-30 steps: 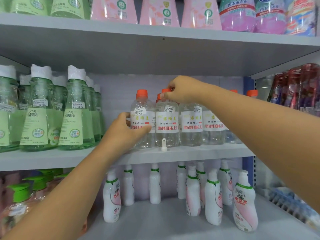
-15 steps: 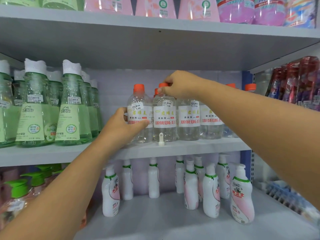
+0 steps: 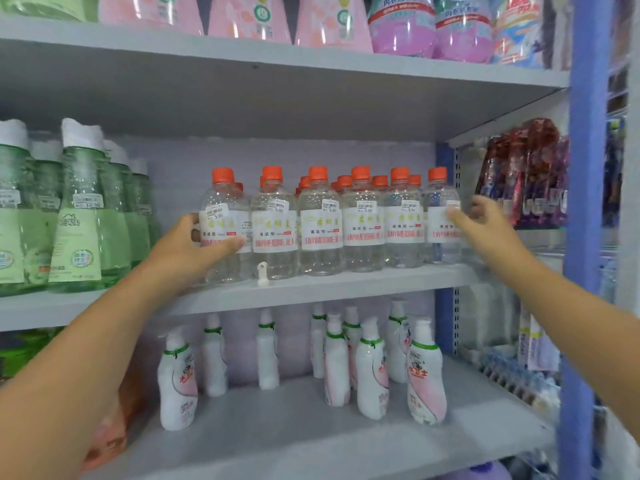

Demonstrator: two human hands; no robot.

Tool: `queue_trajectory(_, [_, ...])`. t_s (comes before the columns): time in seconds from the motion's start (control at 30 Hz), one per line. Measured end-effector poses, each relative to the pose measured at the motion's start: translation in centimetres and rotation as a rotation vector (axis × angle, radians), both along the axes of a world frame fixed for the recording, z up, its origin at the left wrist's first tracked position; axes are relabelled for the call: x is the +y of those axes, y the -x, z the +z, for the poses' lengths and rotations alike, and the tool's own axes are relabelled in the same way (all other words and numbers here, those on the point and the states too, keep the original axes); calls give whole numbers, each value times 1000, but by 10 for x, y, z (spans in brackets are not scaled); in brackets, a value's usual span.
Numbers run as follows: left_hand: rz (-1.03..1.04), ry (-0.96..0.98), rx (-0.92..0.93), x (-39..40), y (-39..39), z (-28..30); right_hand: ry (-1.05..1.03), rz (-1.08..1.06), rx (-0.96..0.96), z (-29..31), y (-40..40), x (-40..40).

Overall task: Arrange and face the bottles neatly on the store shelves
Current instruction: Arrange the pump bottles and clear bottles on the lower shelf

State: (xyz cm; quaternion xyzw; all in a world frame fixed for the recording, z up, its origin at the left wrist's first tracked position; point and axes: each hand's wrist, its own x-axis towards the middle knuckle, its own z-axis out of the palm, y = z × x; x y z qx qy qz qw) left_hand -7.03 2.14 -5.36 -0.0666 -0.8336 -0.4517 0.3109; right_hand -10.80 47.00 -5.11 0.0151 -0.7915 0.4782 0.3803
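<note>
A row of clear bottles with orange caps and white labels stands along the front of the middle shelf, with more rows behind. My left hand grips the leftmost clear bottle, thumb across its label and fingers round its left side. My right hand is at the right end of the row, its fingers spread and touching the rightmost clear bottle. The labels of the front bottles face outward.
Tall green bottles stand left on the same shelf. A small white peg sticks up at the shelf's front edge. White pump bottles stand loosely on the shelf below. Pink bottles fill the top shelf. A blue upright bounds the right.
My right hand has left the orange cap of the second bottle and moved right to the end of the row. My left hand stays on the leftmost bottle. The view has shifted right.
</note>
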Motion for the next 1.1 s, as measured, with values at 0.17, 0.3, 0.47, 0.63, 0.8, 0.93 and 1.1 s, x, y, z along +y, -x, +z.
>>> queue_trajectory(0.17, [50, 8, -51, -4, 3, 1, -95, 194, -156, -3, 8, 12])
queue_trajectory(0.3, [89, 37, -42, 1, -1, 1, -180, 156, -200, -4, 5, 13])
queue_trajectory(0.47, [170, 89, -67, 6, -10, 0, -155, 184, -175, -4, 6, 11])
queue_trajectory(0.63, [332, 129, 139, 29, -36, -11, -135, 168, -76, -7, -4, 8])
queue_trajectory(0.8, [126, -16, 524, 121, -86, -113, 81, 121, 435, -89, -75, -1])
queue_trajectory(0.93, [-46, -124, 102, 186, -49, -205, -24, 154, 65, -194, -68, -7])
queue_trajectory(1.1, [-82, -59, -181, 223, 22, -248, 3, 236, -335, -242, -18, -11])
